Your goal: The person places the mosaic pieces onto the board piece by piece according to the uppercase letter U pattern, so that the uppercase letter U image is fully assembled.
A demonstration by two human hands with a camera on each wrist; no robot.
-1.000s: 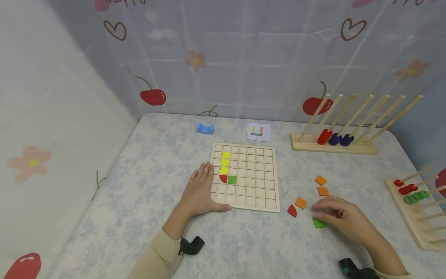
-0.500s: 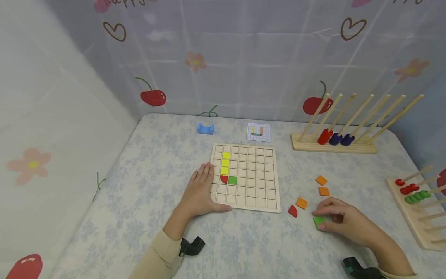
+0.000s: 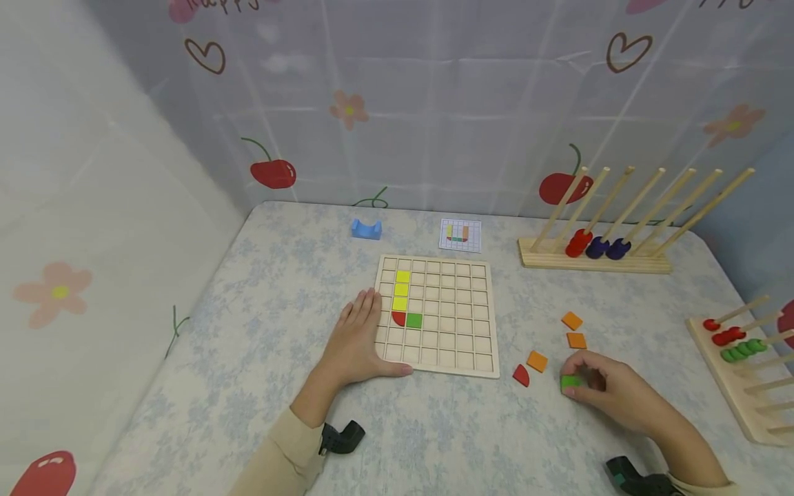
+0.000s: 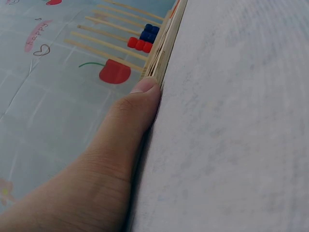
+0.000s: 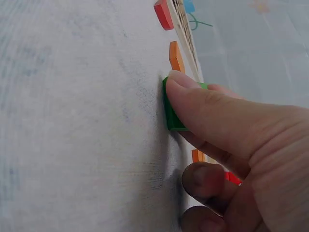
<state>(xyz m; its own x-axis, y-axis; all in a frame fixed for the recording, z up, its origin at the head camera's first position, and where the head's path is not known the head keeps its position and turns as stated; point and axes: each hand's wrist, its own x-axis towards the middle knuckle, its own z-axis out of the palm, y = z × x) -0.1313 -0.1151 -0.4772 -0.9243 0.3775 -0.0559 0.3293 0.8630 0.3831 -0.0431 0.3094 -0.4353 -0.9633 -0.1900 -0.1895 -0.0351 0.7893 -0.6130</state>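
My right hand (image 3: 611, 386) pinches a green square tile (image 5: 175, 108) between thumb and fingers, low over the table at the right. Flat and straight-fingered, my left hand (image 3: 353, 341) rests against the left and near edges of a wooden grid board (image 3: 459, 317); its thumb (image 4: 140, 96) lies along the board's edge. On the board, several yellow square tiles (image 3: 401, 290) form a column. Below them sit a red quarter-round tile (image 3: 399, 318) and another green tile (image 3: 413, 320). Loose orange tiles (image 3: 537, 362) and a red quarter-round tile (image 3: 522, 375) lie left of and beyond my right hand.
A small pattern card (image 3: 460, 235) lies behind the board, with a blue cradle-shaped block (image 3: 367, 229) to its left. A wooden peg rack (image 3: 595, 260) with red and dark blue beads stands at the back right. Another bead rack (image 3: 732, 386) stands at the far right.
My right fingers have closed on the green tile, and it has shifted slightly away from me and tipped up. My left hand and the board have stayed put.
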